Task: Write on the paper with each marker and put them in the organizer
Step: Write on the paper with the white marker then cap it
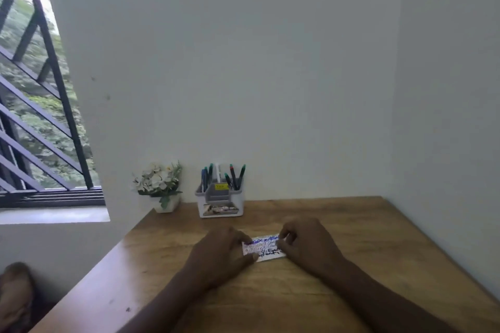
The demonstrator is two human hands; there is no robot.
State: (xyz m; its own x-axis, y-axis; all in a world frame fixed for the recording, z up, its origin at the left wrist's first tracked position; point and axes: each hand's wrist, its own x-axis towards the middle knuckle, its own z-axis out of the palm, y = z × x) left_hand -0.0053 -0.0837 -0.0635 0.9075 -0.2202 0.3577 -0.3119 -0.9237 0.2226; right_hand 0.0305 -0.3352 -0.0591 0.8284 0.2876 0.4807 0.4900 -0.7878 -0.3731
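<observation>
Both your hands sit on the paper, small slip covered in blue and black scribble, flat on the table. Left hand is on its left end, thumb at the near corner, fingers bent over the far edge; it looks like a pinch on the slip. Right hand covers the right end, fingertips curled down onto the top edge. Whether it pinches or only presses, you can't tell from here. No marker in either hand.

Markers all seem to stand upright in the organizer, straight beyond your hands against the wall, well apart from the slip. Flower pot sits just left of it. No loose marker shows on the table, though your hands and arms hide some of it.

Judgement: writing step looks done, paper is full, markers are stowed. You're at the tail end, just handling or straightening the slip.

Next move, if any: check under your hands for a stray marker. If there's one, it goes forward into a free slot. Otherwise let go of the slip and pull both hands back toward you.
</observation>
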